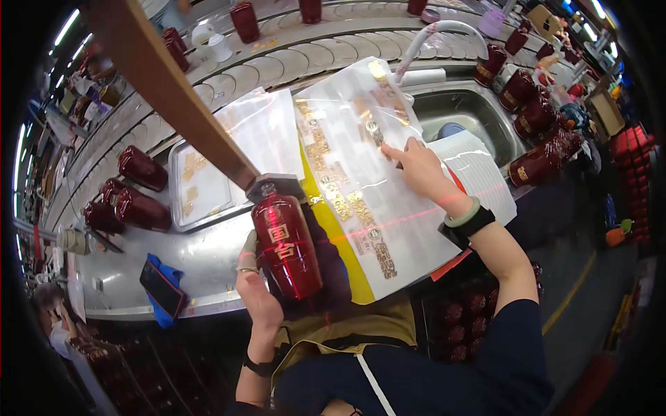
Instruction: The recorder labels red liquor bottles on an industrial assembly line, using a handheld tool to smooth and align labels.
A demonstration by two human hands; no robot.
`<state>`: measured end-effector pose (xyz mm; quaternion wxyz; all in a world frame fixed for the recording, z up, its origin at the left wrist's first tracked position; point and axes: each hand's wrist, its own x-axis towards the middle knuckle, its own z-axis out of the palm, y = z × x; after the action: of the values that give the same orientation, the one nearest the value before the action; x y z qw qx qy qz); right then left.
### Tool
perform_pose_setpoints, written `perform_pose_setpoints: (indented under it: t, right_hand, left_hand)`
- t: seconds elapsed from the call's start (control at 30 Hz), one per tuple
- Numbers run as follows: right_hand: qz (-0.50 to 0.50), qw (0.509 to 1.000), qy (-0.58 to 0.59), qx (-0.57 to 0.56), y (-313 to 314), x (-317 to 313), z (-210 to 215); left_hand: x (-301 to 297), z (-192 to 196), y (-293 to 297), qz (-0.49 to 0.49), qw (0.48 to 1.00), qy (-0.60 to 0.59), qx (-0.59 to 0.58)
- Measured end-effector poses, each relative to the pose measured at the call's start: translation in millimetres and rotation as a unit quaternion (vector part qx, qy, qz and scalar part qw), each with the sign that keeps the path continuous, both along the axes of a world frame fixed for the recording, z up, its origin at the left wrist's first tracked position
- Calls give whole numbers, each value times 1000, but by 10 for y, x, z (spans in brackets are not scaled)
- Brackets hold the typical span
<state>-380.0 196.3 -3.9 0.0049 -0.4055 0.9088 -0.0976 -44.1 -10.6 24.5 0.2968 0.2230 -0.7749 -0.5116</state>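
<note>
A glossy dark red bottle (286,243) with gold characters lies tilted on the bench edge, its neck at a metal block on a brown post (173,90). My left hand (260,298) holds the bottle by its left side; a pale cover wraps one fingertip, and the other fingers are hidden. Farther right, my right hand (424,173) reaches over a white sheet (409,229) bearing rows of gold decals. Its index finger is stretched out and touches a gold decal (373,130); the remaining fingers are loosely bent. Red laser lines cross the bottle and the sheet.
A metal sink (465,111) with a curved tap (444,28) lies beyond the sheet. Several red bottles stand or lie at right, and more (142,208) lie at left by a tray (182,215). A phone (163,288) rests on blue cloth. A slatted conveyor (277,66) runs behind.
</note>
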Motion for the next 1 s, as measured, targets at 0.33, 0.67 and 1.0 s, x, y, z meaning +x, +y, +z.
perform_pose_setpoints:
  t: [0.33,0.67,1.0]
  right_hand:
    - [-230,846,-357,-323,377,-1404,224]
    - [-243,589,-639,-431,506,-2246,-484]
    - [-81,989,-118,-26,268,-924,-52]
  left_hand:
    - [-10,108,31,17,999,0,38]
    - [-57,130,118,43,998,-29,28]
    - [-46,77,53,35,996,-21,73]
